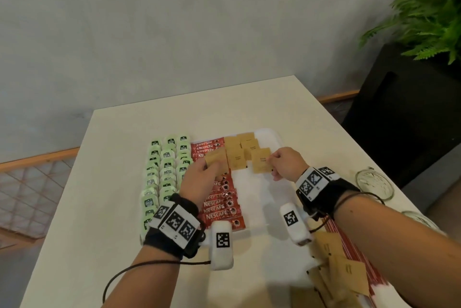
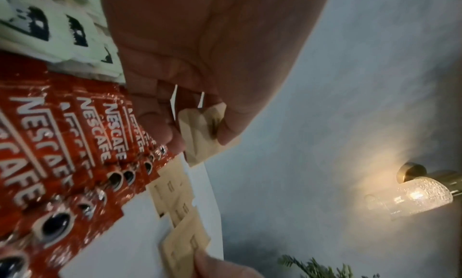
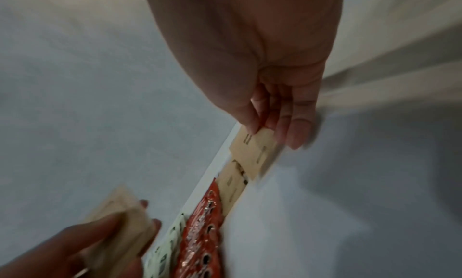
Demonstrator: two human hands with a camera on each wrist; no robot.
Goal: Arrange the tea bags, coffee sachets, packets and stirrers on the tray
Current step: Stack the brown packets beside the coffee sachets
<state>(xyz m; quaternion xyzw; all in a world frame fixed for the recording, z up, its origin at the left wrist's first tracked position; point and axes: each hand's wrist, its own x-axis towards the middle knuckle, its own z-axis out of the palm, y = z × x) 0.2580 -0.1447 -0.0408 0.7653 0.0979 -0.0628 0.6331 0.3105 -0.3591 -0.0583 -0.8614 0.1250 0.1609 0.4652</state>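
Observation:
A white tray holds rows of green tea bags, a column of red Nescafe sachets and brown packets at its far end. My left hand hovers over the red sachets and pinches a small stack of brown packets, also seen bent between thumb and fingers as the held stack. My right hand pinches the edge of one brown packet over the tray's far right part, the same brown packet in the right wrist view.
More brown packets and red stirrers lie loose on the cream table at the near right. Two glass jars stand by the right edge. A black planter with a fern stands beyond the table.

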